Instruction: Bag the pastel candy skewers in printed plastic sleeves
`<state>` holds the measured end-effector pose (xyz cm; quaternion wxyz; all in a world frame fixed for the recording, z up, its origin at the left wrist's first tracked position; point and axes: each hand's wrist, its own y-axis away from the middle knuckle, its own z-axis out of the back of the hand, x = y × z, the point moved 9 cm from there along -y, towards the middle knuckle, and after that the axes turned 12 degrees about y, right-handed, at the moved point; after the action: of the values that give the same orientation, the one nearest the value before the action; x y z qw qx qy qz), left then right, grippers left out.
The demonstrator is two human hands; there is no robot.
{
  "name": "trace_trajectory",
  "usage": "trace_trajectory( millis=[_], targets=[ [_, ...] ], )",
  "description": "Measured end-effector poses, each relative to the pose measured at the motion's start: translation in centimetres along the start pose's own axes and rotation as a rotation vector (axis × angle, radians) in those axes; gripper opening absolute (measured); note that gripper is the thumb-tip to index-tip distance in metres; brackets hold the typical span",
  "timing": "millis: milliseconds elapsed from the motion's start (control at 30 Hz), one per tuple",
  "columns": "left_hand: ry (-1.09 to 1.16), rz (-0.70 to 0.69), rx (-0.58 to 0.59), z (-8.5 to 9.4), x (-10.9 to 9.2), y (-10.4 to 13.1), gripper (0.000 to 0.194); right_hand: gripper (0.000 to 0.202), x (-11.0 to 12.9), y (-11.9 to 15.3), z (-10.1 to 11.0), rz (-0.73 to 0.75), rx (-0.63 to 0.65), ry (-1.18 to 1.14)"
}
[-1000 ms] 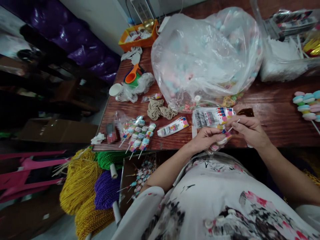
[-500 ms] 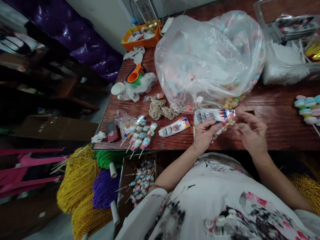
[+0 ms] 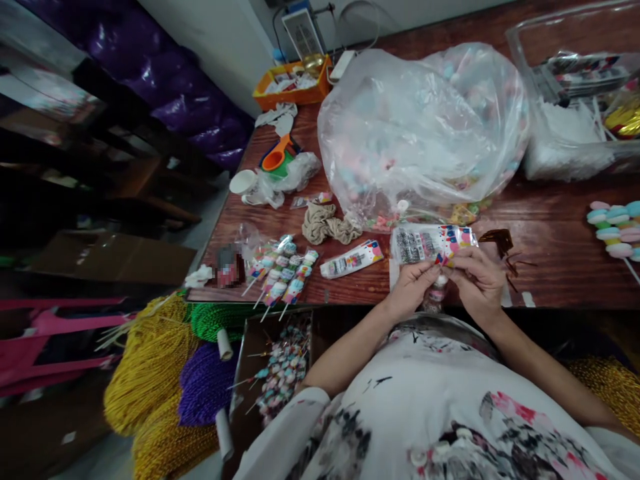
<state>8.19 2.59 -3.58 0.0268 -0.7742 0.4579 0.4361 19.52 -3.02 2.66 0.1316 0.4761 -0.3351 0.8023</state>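
Clear-plastic-wrapped pastel candy [image 3: 438, 291] hangs at the edge of the brown wooden table [image 3: 555, 220], its neck pinched by the left hand [image 3: 413, 283] and newly returned right hand [image 3: 477, 279], fingertips closed, apparently making this two-handed work.

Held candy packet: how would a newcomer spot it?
Find the brown table, then its near edge by the floral shirt. There the left hand and right hand pinch a candy packet by its colourful end. Unlike the candy sticks lying farther left, it is held.
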Motion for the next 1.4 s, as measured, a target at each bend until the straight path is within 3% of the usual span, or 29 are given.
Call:
trace_trajectory(
  millis=[100,167,267,367,400,500,567,633,667,733,833,900,967,1033,1100,1167,1233,1300,1333,1400],
  targets=[
    [0.054,0.146,0.118,-1.1,0.0,0.4,0.048,0.002,0.3,0.2,-0.5,-0.019,-0.005,-0.040],
    [0.055,0.232,0.197,-1.6,0.1,0.7,0.049,0.006,-0.2,0.2,-1.4,-0.097,0.066,-0.107],
    [0.038,0.275,0.228,-1.5,-0.2,0.8,0.049,0.010,-0.8,0.0,-1.3,-0.141,0.110,-0.096],
    [0.048,0.283,0.191,-0.6,-0.3,0.8,0.050,0.013,1.3,-0.8,0.9,0.167,0.045,0.226],
    [0.050,0.308,0.200,-0.5,-0.1,1.0,0.051,0.021,2.4,-0.8,0.9,0.321,0.092,0.346],
    [0.014,0.416,0.296,-0.7,0.6,1.7,0.054,0.034,4.6,0.3,-0.7,0.713,0.393,0.511],
    [-0.056,0.499,0.395,-1.1,1.0,2.4,0.054,0.031,5.6,1.0,-1.3,0.859,0.507,0.506],
    [-0.158,0.535,0.483,-1.4,0.9,2.9,0.054,0.022,6.0,1.2,-1.9,0.903,0.563,0.527],
    [-0.245,0.515,0.521,-1.5,0.8,3.0,0.051,0.020,5.7,1.1,-2.5,0.879,0.595,0.567],
    [-0.553,0.341,0.540,-1.4,-0.1,2.5,0.041,0.018,4.0,0.8,-3.9,0.747,0.702,0.683],
    [-1.218,-0.082,0.418,-1.3,-1.9,1.6,0.022,0.018,0.0,0.5,-5.6,0.398,0.926,0.787],
    [-1.481,-0.253,0.315,-1.3,-2.4,1.5,0.021,0.022,-1.6,0.7,-6.1,0.217,1.027,0.767],
    [-1.480,-0.283,0.258,-0.8,-2.5,1.2,0.025,0.024,-1.1,0.1,-5.7,0.202,0.938,0.770],
    [-1.247,-0.184,0.232,0.2,-2.5,0.6,0.025,0.021,0.9,-0.5,-4.2,0.327,0.712,0.791],
    [-0.866,0.059,0.253,1.2,-1.3,0.2,0.021,0.027,2.9,-0.1,-2.7,0.462,0.544,0.748],
    [-0.496,0.348,0.296,1.5,0.5,0.6,0.019,0.033,3.9,1.1,-1.8,0.570,0.489,0.638],
    [-0.290,0.568,0.365,1.1,1.9,1.6,0.027,0.029,4.4,2.4,-1.2,0.678,0.441,0.529],
    [-0.288,0.662,0.443,0.7,2.5,2.3,0.037,0.021,4.4,3.3,-1.0,0.747,0.388,0.487],
    [-0.365,0.644,0.484,0.5,2.5,2.3,0.040,0.019,4.1,3.5,-1.2,0.739,0.379,0.501],
    [-0.670,0.422,0.535,0.1,1.6,1.6,0.037,0.020,2.7,3.4,-1.8,0.628,0.391,0.554]
  ],
)
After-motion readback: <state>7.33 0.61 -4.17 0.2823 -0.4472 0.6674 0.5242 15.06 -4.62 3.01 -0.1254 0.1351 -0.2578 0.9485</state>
